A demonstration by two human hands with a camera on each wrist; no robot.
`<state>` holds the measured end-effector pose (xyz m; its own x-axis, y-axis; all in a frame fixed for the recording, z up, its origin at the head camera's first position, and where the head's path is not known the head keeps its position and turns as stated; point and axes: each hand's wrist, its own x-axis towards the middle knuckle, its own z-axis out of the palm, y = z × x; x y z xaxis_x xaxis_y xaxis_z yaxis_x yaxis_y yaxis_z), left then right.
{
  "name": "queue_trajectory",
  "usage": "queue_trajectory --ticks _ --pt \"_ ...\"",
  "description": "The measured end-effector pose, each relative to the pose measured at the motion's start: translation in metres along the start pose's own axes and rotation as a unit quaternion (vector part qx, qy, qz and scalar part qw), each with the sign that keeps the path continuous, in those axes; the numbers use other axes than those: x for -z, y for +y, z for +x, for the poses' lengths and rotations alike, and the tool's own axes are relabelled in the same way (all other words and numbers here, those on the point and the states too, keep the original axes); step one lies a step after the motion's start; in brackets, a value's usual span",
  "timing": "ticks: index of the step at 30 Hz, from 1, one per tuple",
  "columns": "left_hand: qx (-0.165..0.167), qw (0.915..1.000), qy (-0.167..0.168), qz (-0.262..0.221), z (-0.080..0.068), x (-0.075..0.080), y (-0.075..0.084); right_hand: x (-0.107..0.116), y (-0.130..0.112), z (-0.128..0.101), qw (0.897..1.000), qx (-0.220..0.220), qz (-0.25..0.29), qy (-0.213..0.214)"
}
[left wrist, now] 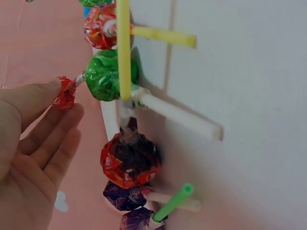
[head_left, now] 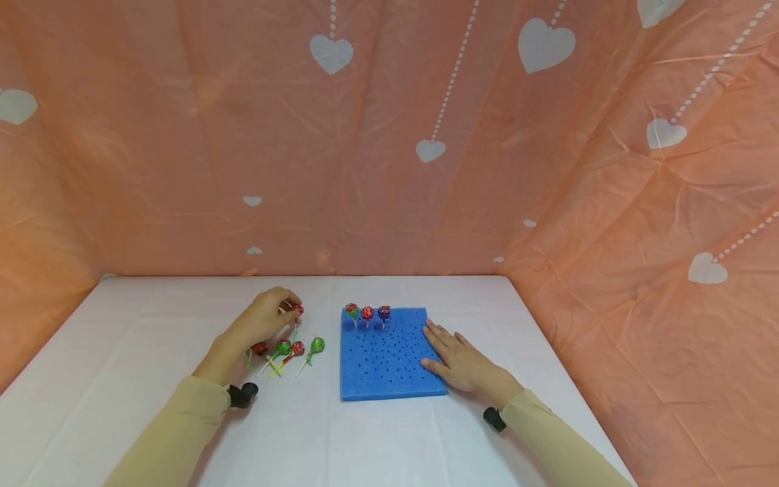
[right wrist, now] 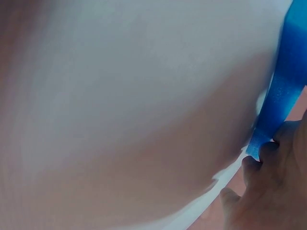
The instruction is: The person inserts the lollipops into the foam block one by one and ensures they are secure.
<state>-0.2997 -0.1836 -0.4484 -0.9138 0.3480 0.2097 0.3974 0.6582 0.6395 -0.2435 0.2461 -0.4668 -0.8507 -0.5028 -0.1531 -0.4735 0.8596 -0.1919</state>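
Note:
My left hand [head_left: 268, 316] pinches a red-wrapped lollipop [left wrist: 64, 93] by its head between thumb and fingertips, raised over the left side of the table. Below and beside it lie several lollipops: a green one [head_left: 317, 345], a red one [head_left: 297, 348], another green one [head_left: 282, 348] and a dark red one [head_left: 260, 348]. Purple-wrapped lollipops [left wrist: 123, 195] also show in the left wrist view. My right hand [head_left: 462, 363] rests with extended fingers along the right edge of a blue foam board [head_left: 389, 389] dotted with holes.
Three lollipops stand upright along the board's far left edge: a green and red one [head_left: 351, 310], a red one [head_left: 367, 313] and a purple one [head_left: 384, 312]. A white cloth covers the table [head_left: 274, 439]. Orange curtains [head_left: 377, 223] with white hearts hang behind and beside it.

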Motion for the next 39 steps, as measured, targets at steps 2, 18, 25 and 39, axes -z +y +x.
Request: queue_trajectory --ticks 2,18,25,39 --pt "-0.007 0.9999 0.013 0.002 -0.001 0.000 0.001 0.000 0.000 0.000 1.000 -0.001 -0.001 -0.001" --pt "-0.053 0.9917 0.117 -0.010 -0.009 -0.008 0.015 -0.001 0.000 0.001 1.000 -0.002 -0.001 0.001" --pt "-0.074 0.9847 0.155 -0.029 -0.010 -0.013 0.025 -0.003 0.002 0.001 1.000 0.000 -0.003 0.007" --pt "-0.110 0.9810 0.154 -0.045 -0.011 -0.029 0.048 -0.003 0.001 0.001 1.000 0.000 0.000 0.005"
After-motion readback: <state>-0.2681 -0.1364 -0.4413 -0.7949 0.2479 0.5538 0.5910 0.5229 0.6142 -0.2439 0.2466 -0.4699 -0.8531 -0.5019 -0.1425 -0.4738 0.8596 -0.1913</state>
